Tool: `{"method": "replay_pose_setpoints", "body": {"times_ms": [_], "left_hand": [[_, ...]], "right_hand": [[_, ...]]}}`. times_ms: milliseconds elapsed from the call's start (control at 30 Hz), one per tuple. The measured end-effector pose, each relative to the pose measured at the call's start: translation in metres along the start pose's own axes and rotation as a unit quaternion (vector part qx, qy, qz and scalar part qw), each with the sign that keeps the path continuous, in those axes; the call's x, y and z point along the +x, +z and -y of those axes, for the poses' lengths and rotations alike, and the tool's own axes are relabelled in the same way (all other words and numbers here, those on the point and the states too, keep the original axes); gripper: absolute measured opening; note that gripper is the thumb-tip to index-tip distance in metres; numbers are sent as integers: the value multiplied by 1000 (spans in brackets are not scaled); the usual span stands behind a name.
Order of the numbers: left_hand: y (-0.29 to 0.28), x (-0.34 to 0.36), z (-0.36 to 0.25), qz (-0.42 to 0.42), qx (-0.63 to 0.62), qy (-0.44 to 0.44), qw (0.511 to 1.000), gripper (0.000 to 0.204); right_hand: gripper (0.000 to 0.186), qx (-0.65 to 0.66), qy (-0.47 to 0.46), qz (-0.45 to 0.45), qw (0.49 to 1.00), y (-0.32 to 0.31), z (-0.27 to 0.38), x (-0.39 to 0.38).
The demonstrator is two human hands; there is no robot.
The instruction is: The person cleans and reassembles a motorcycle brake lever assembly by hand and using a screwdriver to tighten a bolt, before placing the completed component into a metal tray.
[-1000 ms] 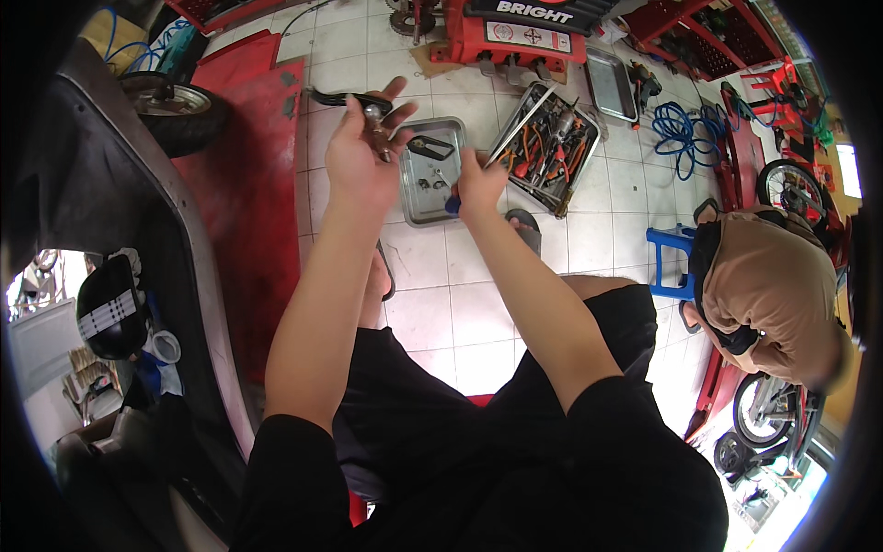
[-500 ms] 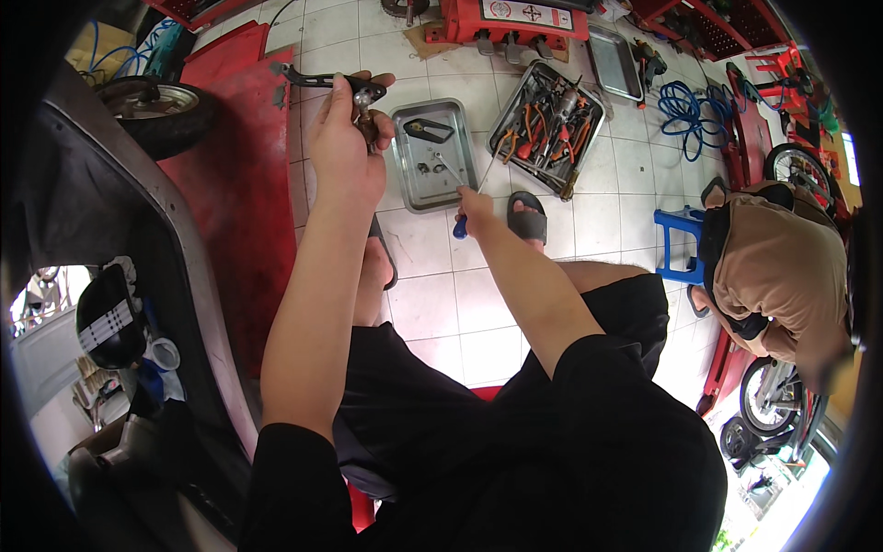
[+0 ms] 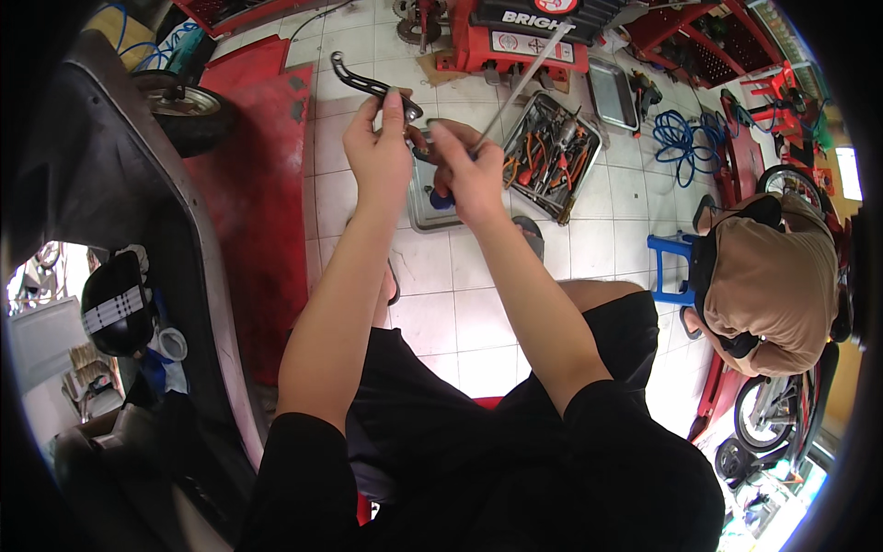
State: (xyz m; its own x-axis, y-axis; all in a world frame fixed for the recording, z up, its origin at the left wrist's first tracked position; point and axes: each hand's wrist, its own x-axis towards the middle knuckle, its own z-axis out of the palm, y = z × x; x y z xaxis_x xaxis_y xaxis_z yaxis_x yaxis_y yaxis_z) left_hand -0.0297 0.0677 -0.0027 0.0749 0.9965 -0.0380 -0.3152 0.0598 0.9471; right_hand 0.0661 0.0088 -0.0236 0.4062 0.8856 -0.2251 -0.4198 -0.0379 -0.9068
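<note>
My left hand (image 3: pixel 379 152) grips a black hand lever (image 3: pixel 357 81) with slots in it, its curved end pointing up and left. A metal mount sits at the lever's inner end, partly covered by fingers. Close beside it, my right hand (image 3: pixel 474 179) is closed around a long screwdriver (image 3: pixel 521 87). The blue handle (image 3: pixel 442 199) shows under the palm, and the shaft slants up to the right. Right thumb and fingertips are bent at the mount; whether they touch it is blurred. Below both hands lies a metal tray (image 3: pixel 436 224), mostly hidden.
A tray of pliers and other hand tools (image 3: pixel 556 152) lies right of my hands. Behind stands a red machine (image 3: pixel 524 51). A motorcycle body (image 3: pixel 198 239) and red platform (image 3: pixel 262 202) are at left. At right are a blue stool (image 3: pixel 670 267), a coiled hose (image 3: pixel 688 143) and a crouching person (image 3: pixel 768 281).
My right hand has risen from the metal tray to the lever, and the screwdriver's shaft has swung to point up and right. My left hand has moved slightly right and nearer with the lever.
</note>
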Motion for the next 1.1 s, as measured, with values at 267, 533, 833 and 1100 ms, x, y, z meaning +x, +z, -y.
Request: {"method": "replay_pose_setpoints", "body": {"times_ms": [267,533,833,1100], "left_hand": [[-5,-3,-2,6,25,-43,999,22],[5,-10,6,-35,181,5,983,23],[-3,-1,12,-64,-15,-181,981,28],[-39,27,0,-130,-65,-228,963,32]], "right_hand": [[28,-99,-18,6,995,17,13,-5],[31,-29,46,-18,998,10,-12,-1],[24,8,41,-116,992,11,-30,-8],[17,23,202,-251,947,-85,-137,34]]}}
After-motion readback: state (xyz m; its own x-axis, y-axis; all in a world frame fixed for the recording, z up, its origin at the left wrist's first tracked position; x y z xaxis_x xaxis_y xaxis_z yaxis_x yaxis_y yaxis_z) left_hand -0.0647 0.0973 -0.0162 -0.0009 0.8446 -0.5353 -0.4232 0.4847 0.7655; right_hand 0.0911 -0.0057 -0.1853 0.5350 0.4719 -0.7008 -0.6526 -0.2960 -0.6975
